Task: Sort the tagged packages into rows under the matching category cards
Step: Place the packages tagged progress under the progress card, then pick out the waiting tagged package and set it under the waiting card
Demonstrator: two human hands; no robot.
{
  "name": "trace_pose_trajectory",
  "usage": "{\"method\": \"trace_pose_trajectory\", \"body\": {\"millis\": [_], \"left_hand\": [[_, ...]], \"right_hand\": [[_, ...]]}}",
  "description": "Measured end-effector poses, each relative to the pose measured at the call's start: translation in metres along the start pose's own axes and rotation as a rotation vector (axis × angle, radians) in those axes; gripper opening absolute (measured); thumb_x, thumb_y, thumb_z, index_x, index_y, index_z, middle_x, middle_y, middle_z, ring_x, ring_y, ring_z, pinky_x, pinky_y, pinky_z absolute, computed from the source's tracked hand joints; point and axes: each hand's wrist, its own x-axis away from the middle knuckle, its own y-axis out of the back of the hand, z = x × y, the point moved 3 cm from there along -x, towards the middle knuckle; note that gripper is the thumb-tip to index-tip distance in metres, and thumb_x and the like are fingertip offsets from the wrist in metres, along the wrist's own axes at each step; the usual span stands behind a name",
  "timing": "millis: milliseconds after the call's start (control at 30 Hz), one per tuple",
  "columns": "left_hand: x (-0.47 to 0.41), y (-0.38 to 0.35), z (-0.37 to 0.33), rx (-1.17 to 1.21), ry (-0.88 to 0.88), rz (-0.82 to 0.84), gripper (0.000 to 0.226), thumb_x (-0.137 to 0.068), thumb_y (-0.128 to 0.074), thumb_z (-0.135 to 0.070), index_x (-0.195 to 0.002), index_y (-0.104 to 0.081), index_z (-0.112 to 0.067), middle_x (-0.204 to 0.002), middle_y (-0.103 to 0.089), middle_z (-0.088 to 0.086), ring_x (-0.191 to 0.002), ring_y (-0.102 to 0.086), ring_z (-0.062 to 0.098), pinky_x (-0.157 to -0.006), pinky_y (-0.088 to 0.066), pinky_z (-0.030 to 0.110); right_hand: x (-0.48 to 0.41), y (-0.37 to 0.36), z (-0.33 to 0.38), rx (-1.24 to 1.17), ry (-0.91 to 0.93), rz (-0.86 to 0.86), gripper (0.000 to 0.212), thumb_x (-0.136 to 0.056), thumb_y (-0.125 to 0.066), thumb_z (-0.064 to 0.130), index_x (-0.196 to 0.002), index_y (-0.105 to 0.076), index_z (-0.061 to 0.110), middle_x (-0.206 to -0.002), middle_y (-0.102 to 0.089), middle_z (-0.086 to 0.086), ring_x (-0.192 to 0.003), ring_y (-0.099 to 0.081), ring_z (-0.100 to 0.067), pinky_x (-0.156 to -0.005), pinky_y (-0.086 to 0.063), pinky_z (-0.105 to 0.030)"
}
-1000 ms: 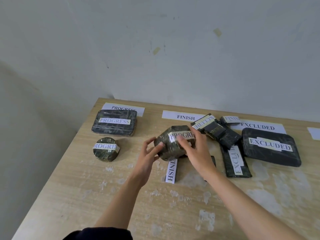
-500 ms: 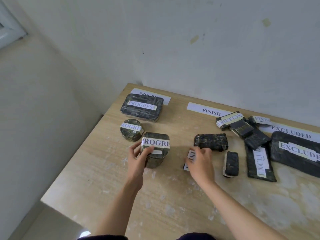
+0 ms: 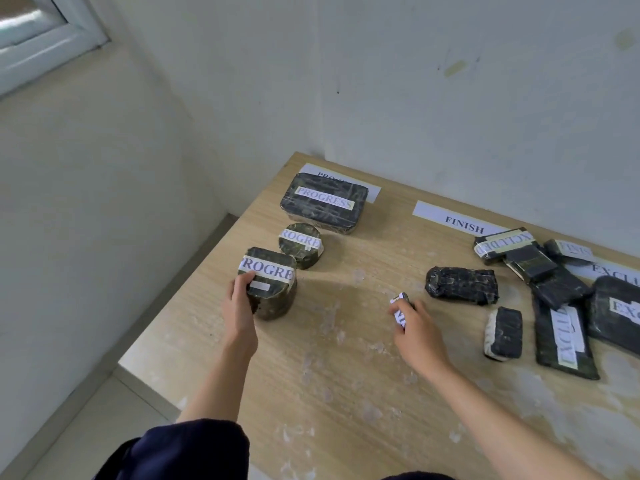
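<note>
Left hand (image 3: 240,306) fingers (image 3: 242,282) wrap the PROGRESS can (image 3: 268,284) near the table (image 3: 346,393) left edge; right hand (image 3: 417,329) pinches a small package (image 3: 400,308) (tag unreadable)

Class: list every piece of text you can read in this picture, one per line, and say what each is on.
"PROGRESS": flat box.
"PROG...": card behind it, half hidden.
"ROGRE": small round pack.
"PROGRE": tall pack under left hand.
"FINISH": card.
"EXCLUDED", upside down: top pack.
"FINIS": small pack.
"EXCL": right card, cut off.
"EXCLUD": long pack.
"EXC": edge pack.
Tag in right hand: unreadable.
</note>
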Motion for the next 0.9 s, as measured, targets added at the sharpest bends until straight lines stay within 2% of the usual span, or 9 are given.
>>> {"method": "trace_pose_trajectory", "body": {"millis": [100, 200, 267, 367, 433, 533, 733, 833, 900], "left_hand": [[-0.008, -0.001, -0.004, -0.053, 0.010, 0.017, 0.025, -0.082, -0.053, -0.038, -0.095, -0.062, -0.019, -0.089, -0.061, 0.003, -0.085, -0.051, 0.019, -0.066, -0.036, 0.027], [-0.001, -0.007, -0.011, -0.080, 0.005, -0.049, 0.029, -0.088, -0.052, -0.034, -0.108, -0.060, -0.015, -0.093, -0.062, 0.004, -0.081, -0.054, 0.014, -0.066, -0.038, 0.023], [0.007, -0.011, -0.022, -0.212, -0.155, -0.137, 0.036, -0.092, -0.052, -0.035, -0.122, -0.055, -0.015, -0.114, -0.061, 0.003, -0.096, -0.056, 0.009, -0.078, -0.042, 0.021], [0.017, -0.033, -0.047, -0.586, -0.600, -0.171, 0.044, -0.094, -0.052, -0.035, -0.133, -0.048, -0.015, -0.143, -0.045, 0.002, -0.137, -0.031, 0.015, -0.113, -0.025, 0.038], [0.021, -0.062, -0.055, -0.703, -0.791, -0.052, 0.039, -0.094, -0.054, -0.029, -0.129, -0.053, -0.012, -0.141, -0.048, 0.003, -0.140, -0.028, 0.017, -0.116, -0.020, 0.045], [0.030, -0.109, -0.048, -0.783, -0.875, 0.172, 0.034, -0.091, -0.057, -0.022, -0.123, -0.058, -0.011, -0.135, -0.055, 0.003, -0.136, -0.036, 0.018, -0.114, -0.027, 0.045], [0.043, -0.187, 0.009, -0.996, -0.987, 0.529, 0.026, -0.088, -0.060, -0.026, -0.108, -0.065, -0.010, -0.110, -0.066, 0.005, -0.107, -0.059, 0.022, -0.092, -0.046, 0.039], [0.052, -0.220, 0.045, -1.109, -0.974, 0.758, 0.035, -0.086, -0.062, -0.029, -0.116, -0.062, -0.010, -0.113, -0.064, 0.006, -0.108, -0.058, 0.026, -0.087, -0.047, 0.038], [0.058, -0.236, 0.065, -1.200, -0.941, 0.865, 0.047, -0.086, -0.062, -0.033, -0.128, -0.054, -0.012, -0.128, -0.057, 0.005, -0.120, -0.050, 0.025, -0.094, -0.043, 0.039]], "right_hand": [[-0.002, -0.003, 0.003, -0.065, 0.002, 0.016, 0.032, -0.084, -0.050, -0.004, -0.104, -0.061, 0.019, -0.114, -0.051, -0.001, -0.088, -0.057, -0.021, -0.061, -0.043, -0.029], [-0.006, -0.002, 0.009, -0.117, 0.014, 0.019, 0.027, -0.089, -0.046, -0.001, -0.102, -0.061, 0.018, -0.110, -0.050, 0.002, -0.089, -0.056, -0.020, -0.062, -0.038, -0.027], [-0.010, 0.001, 0.013, -0.144, 0.028, 0.011, 0.026, -0.093, -0.042, 0.001, -0.103, -0.060, 0.016, -0.108, -0.049, 0.002, -0.088, -0.055, -0.019, -0.060, -0.035, -0.028], [-0.016, 0.009, 0.018, -0.185, 0.032, -0.045, 0.026, -0.095, -0.040, 0.004, -0.112, -0.053, 0.017, -0.117, -0.053, -0.003, -0.079, -0.054, -0.021, -0.059, -0.040, -0.031], [-0.022, 0.017, 0.020, -0.238, 0.023, -0.109, 0.028, -0.095, -0.042, 0.006, -0.119, -0.044, 0.020, -0.117, -0.057, -0.005, -0.074, -0.057, -0.024, -0.055, -0.043, -0.032], [-0.033, 0.036, 0.016, -0.334, -0.035, -0.198, 0.035, -0.094, -0.048, 0.008, -0.125, -0.036, 0.018, -0.118, -0.060, -0.009, -0.076, -0.060, -0.026, -0.053, -0.041, -0.031], [-0.052, 0.088, -0.017, -0.328, -0.107, -0.365, 0.022, -0.093, -0.051, 0.008, -0.114, -0.051, 0.012, -0.118, -0.058, -0.008, -0.086, -0.054, -0.017, -0.061, -0.038, -0.024], [-0.065, 0.112, -0.042, -0.245, -0.142, -0.418, 0.025, -0.092, -0.052, 0.008, -0.116, -0.057, 0.012, -0.119, -0.055, -0.010, -0.088, -0.051, -0.017, -0.069, -0.038, -0.025], [-0.073, 0.121, -0.052, -0.223, -0.158, -0.410, 0.026, -0.092, -0.052, 0.008, -0.116, -0.058, 0.013, -0.120, -0.055, -0.011, -0.094, -0.056, -0.022, -0.072, -0.039, -0.025]]}}
